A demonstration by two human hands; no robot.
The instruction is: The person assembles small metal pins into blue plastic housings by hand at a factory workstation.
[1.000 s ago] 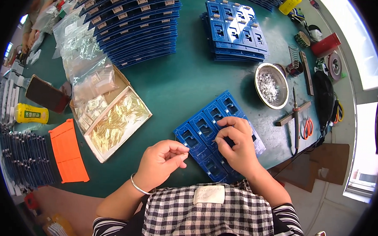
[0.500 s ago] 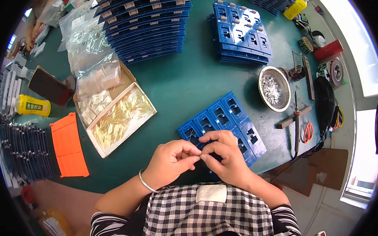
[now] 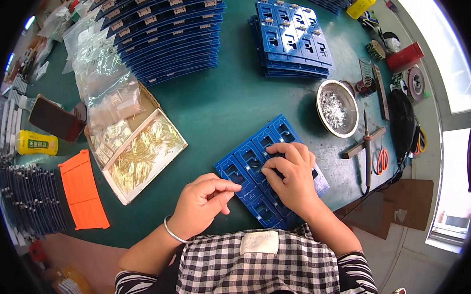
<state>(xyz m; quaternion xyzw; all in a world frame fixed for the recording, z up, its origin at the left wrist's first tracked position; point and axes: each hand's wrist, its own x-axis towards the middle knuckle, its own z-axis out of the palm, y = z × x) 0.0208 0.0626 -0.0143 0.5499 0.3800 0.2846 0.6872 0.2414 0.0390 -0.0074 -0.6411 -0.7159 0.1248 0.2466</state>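
A blue circuit board panel [image 3: 245, 152] with several rectangular cut-outs lies at a slant on the green bench in front of me. Over its middle, my right hand [image 3: 294, 175] has thumb and fingertips drawn together at the board's surface; anything between them is too small to make out. My left hand [image 3: 202, 200] is at the board's lower left edge, its forefinger and thumb close together and the other fingers curled. Whatever it may hold is hidden. Left of the board, a cardboard box [image 3: 169, 154] holds thin gold-coloured pins [image 3: 139, 162] and small white parts.
Blue boards [image 3: 171, 46] are stacked high at the back left, with another stack [image 3: 293, 40] at the back centre. To the right are a metal bowl [image 3: 320, 111] of silvery bits, a soldering iron [image 3: 368, 146] and scissors [image 3: 382, 161]. An orange tray [image 3: 84, 191] lies left.
My hands, fingertips together before, have come apart. The right moved up and right onto the board's middle; the left drew slightly left. The view has shifted a little.
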